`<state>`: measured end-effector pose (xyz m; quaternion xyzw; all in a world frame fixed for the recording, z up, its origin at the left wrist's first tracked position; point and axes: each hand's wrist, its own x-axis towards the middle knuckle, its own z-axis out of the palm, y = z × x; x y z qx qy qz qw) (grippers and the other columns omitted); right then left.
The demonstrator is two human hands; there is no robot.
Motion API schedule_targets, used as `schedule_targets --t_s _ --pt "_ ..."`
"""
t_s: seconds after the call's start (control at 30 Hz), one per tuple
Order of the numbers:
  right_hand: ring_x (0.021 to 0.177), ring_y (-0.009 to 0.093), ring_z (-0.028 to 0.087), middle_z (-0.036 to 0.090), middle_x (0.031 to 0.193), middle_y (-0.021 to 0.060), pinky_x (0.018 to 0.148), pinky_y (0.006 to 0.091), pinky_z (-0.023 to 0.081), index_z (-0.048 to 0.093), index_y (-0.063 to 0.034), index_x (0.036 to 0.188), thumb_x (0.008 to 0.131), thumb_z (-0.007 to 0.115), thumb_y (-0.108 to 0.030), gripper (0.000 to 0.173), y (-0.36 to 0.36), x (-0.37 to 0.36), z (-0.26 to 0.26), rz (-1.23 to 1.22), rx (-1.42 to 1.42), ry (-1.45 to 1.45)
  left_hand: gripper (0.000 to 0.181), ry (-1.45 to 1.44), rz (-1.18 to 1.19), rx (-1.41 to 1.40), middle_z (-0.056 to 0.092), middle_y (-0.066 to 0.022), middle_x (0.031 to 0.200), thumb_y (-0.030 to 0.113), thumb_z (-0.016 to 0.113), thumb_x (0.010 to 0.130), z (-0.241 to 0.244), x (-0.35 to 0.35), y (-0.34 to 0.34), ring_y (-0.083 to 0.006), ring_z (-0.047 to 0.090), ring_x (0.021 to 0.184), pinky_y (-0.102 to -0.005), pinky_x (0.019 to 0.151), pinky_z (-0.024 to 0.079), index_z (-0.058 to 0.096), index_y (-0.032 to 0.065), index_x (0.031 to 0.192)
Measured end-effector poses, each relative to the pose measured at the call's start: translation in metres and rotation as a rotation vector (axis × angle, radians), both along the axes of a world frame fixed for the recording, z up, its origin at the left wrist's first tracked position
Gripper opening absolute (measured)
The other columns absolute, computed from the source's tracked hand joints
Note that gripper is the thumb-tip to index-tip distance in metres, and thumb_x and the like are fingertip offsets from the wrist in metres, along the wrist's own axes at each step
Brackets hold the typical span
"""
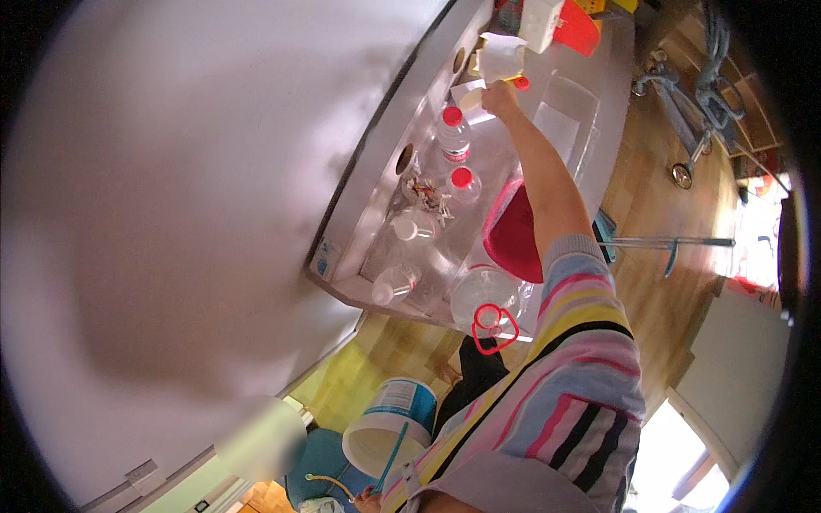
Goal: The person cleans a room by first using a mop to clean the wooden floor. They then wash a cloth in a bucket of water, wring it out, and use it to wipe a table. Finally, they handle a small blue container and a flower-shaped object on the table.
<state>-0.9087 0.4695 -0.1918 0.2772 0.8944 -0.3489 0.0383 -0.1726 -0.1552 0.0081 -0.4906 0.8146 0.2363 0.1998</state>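
My right hand (500, 99) is closed beside a torn white and yellow package (502, 58), above a white sheet on the table; what its fingers grip is hidden. My left hand (367, 499), low at the picture's edge, closes on a thin teal strip (392, 456) that runs to a white and blue plastic bucket (397, 404). On the table stand a red-capped clear bottle (455, 136), another red-capped bottle (462, 183) and white-capped clear bottles (414, 226). A large clear jug (484, 292) with a red handle stands at the near corner, by a dark red fabric item (513, 234).
The table's raised back panel (375, 192) with round holes meets the wall. Crumpled litter (426, 192) lies by the bottles. A white container (541, 24) and a red object (579, 29) are at the far end. A long-handled dustpan (606, 237) and a wheeled frame (680, 109) stand on the wooden floor.
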Motion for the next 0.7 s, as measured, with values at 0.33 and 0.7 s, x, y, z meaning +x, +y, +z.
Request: schedule_targets --t_s 0.33,0.7 --pt "0.093 0.028 0.060 0.061 0.100 0.0141 0.077 0.0401 0.048 0.057 -0.0128 0.112 0.087 0.044 -0.039 0.038 0.029 0.002 -0.038 -0.178 0.300 0.091 0.023 0.077 0.135 0.053 0.059 -0.0071 0.083 0.019 0.060 0.075 0.013 -0.005 0.045 -0.0236 0.054 0.074 -0.0360 0.061 0.042 0.056 0.0044 0.092" --pt "0.047 0.008 0.022 0.018 0.053 -0.0035 0.041 0.0233 0.019 0.042 -0.0123 0.068 0.091 0.047 -0.028 0.028 -0.102 0.234 0.259 0.248 -1.256 0.491 0.020 0.830 1.547 0.777 0.043 0.0028 0.048 0.021 0.052 0.080 -0.136 0.058 0.005 -0.0099 0.027 0.031 -0.0236 0.035 0.033 0.045 0.0155 0.062"
